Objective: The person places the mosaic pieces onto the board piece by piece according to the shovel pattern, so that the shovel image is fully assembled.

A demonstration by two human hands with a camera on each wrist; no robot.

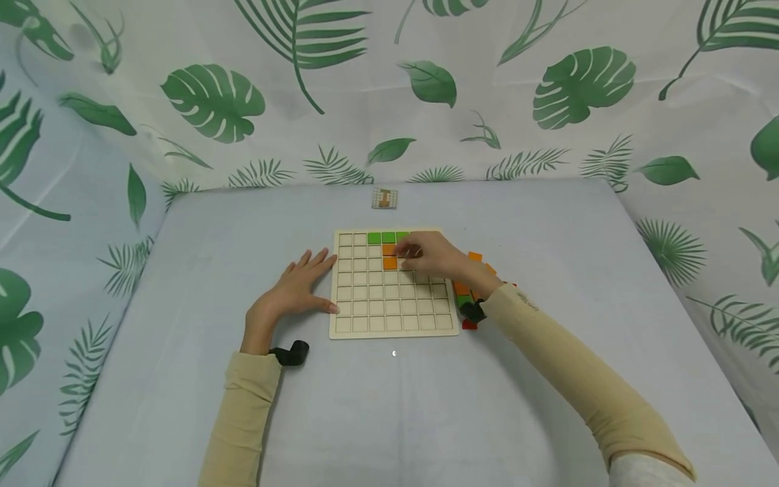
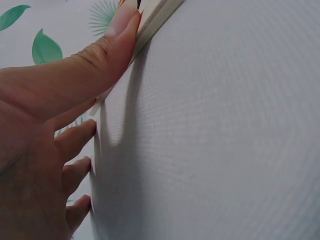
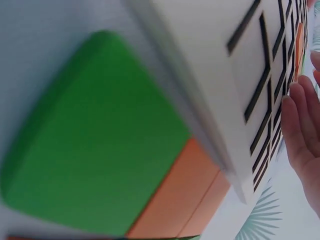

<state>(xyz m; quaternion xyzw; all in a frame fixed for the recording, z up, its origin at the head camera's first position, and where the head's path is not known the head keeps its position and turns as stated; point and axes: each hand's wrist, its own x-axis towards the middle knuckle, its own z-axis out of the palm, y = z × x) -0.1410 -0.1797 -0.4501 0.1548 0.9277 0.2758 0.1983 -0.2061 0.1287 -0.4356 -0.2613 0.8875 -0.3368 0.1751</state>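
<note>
A pale wooden grid board (image 1: 360, 293) lies flat on the table. Green tiles (image 1: 388, 238) fill part of its far row, with two orange tiles (image 1: 389, 262) in the cells below them. My left hand (image 1: 293, 287) spreads its fingers beside the board, its thumb (image 2: 107, 47) touching the left edge. Over the upper right of the board, my right hand (image 1: 435, 253) bends its fingers loosely, fingertips at the upper orange tile. Between its fingers and thumb a gap shows, and no held tile can be made out. Its palm hides several cells.
Loose orange, green and red tiles (image 1: 464, 299) lie right of the board, partly under the right wrist. A small patterned card (image 1: 385, 198) is beyond the board's far edge. A tiny white spot (image 1: 393, 353) shows on the table (image 1: 341, 412) in front. Leaf-print cloth (image 1: 365, 88) hangs behind.
</note>
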